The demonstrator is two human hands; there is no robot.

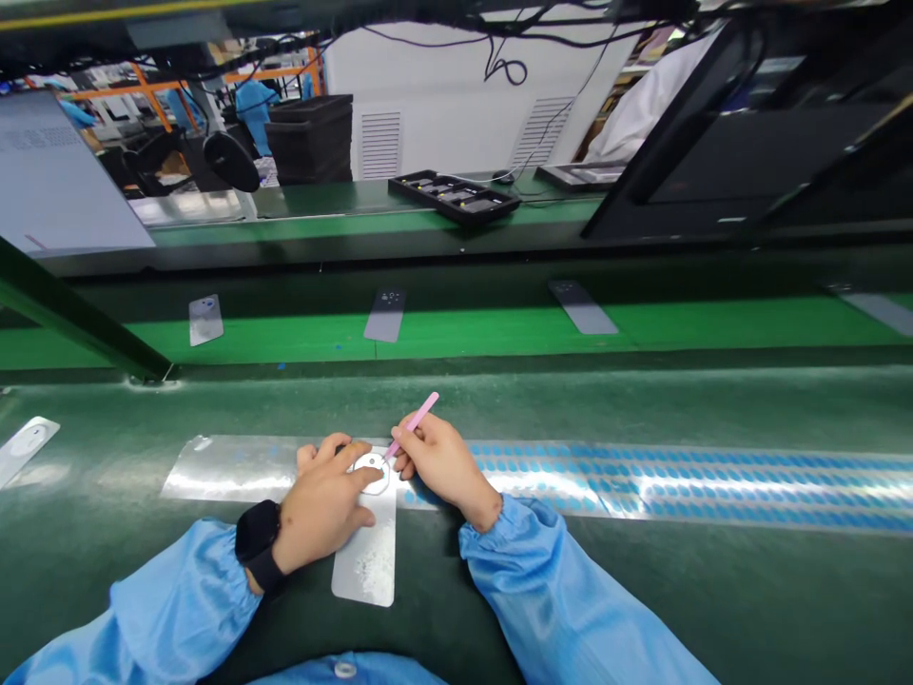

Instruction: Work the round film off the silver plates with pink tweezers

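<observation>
Right hand [442, 461] pinching pink tweezers [414, 423] over what looks like a white ring [372, 473], left hand [324, 504] spread on a silver plate [363, 568], blue-dotted film [685, 480] alongside!

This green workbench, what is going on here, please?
A person in a light blue smock works with bare hands at a dark green bench mat. The left hand, with a black wristband, rests on a small pale round piece on a silver rectangular plate. The right hand holds slim pink tweezers, tip at that piece. A shiny film strip with blue dots runs off right.
</observation>
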